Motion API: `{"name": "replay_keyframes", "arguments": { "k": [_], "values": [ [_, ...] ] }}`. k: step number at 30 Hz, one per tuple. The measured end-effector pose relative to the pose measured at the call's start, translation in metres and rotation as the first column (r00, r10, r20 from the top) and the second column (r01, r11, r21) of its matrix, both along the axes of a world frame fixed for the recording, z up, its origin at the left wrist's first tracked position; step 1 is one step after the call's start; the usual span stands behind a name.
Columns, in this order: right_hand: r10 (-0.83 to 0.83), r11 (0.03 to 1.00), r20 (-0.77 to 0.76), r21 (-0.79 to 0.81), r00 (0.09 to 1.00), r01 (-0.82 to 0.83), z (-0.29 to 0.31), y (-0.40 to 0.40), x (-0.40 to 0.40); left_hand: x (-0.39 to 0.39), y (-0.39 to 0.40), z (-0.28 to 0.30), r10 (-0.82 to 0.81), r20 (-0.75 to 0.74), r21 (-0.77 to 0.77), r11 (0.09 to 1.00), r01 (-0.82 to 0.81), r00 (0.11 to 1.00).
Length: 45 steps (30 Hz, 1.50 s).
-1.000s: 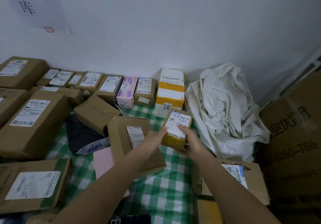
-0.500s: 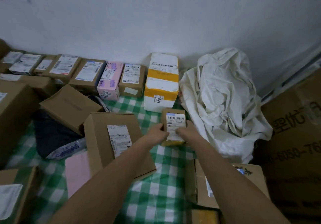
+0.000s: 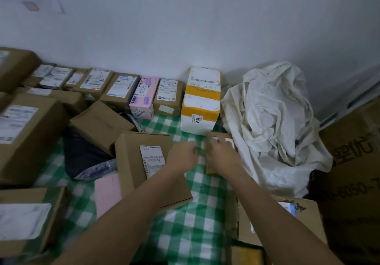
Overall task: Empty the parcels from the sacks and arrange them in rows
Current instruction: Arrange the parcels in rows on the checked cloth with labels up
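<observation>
Head view shows right hand [image 3: 223,155] fingers [image 3: 221,141] curled over the small brown parcel [image 3: 211,141], seemingly seating it on the checked cloth [image 3: 197,234] in front of the yellow-taped parcel [image 3: 202,100]; left hand [image 3: 182,156] hangs loosely curled beside it, holding nothing. Just right, the white sack [image 3: 273,124] lies crumpled, contents hidden

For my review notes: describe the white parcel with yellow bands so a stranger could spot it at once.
Start at the crumpled white sack against the wall. Just left of it, ending the back row of parcels, stands the white parcel. Unlike its brown and pink neighbours, it is wrapped in yellow tape bands and carries a "3009" sticker.
</observation>
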State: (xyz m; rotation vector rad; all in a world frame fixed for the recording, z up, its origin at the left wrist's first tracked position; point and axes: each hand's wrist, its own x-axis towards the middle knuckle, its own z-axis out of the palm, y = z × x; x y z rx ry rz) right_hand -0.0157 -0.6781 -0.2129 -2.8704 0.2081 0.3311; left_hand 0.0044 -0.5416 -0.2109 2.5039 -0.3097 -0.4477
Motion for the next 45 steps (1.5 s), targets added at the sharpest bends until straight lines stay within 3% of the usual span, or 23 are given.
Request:
{"name": "replay_keyframes", "arguments": {
  "k": [2, 6, 9, 11, 14, 24, 30, 36, 40, 43, 45],
  "values": [
    [0.029, 0.984, 0.003, 0.175, 1.000, -0.029, -0.001, 0.016, -0.003, -0.007, 0.025, 0.005, 0.133, 0.140, 0.032, 0.990, -0.139, 0.981],
    [-0.059, 0.853, -0.281, 0.484, 0.958, 0.194, -0.005, 0.052, -0.012, -0.024, 0.082, 0.012, 0.392, 0.112, 0.068, 0.913, -0.401, 0.913],
    [-0.138, 0.795, -0.450, 0.481, 0.882, 0.369, -0.018, 0.073, -0.023, -0.029, 0.108, 0.012, 0.590, 0.049, 0.031, 0.806, -0.592, 0.806],
    [-0.165, 0.778, -0.490, 0.469, 0.856, 0.418, -0.026, 0.084, -0.031, -0.029, 0.124, 0.007, 0.678, -0.113, 0.016, 0.732, -0.681, 0.726],
    [-0.212, 0.720, -0.511, 0.495, 0.833, 0.487, -0.029, 0.096, -0.040, -0.035, 0.141, -0.006, 0.618, -0.405, 0.016, 0.742, -0.670, 0.674],
    [-0.302, 0.652, -0.375, 0.589, 0.876, 0.477, -0.005, 0.072, -0.052, -0.031, 0.130, 0.019, 0.516, -0.386, -0.345, 0.688, -0.638, 0.765],
    [-0.271, 0.470, -0.469, 0.697, 0.840, 0.541, 0.006, 0.045, -0.057, -0.027, 0.122, 0.025, 0.438, -0.515, -0.515, 0.530, -0.674, 0.737],
    [-0.292, 0.316, -0.537, 0.727, 0.791, 0.610, 0.000, 0.040, -0.068, -0.034, 0.115, 0.019, 0.352, -0.580, -0.352, 0.705, -0.616, 0.734],
    [-0.351, 0.244, -0.585, 0.697, 0.731, 0.675, -0.009, 0.037, -0.069, -0.035, 0.115, 0.005, 0.343, -0.559, -0.375, 0.707, -0.600, 0.754],
    [-0.358, 0.254, -0.595, 0.680, 0.720, 0.688, -0.010, 0.036, -0.069, -0.028, 0.108, -0.001, 0.363, -0.542, -0.364, 0.712, -0.601, 0.758],
    [-0.346, 0.325, -0.590, 0.654, 0.729, 0.683, -0.009, 0.035, -0.070, -0.021, 0.105, -0.007, 0.362, -0.528, -0.334, 0.743, -0.580, 0.768]
  ]
}}
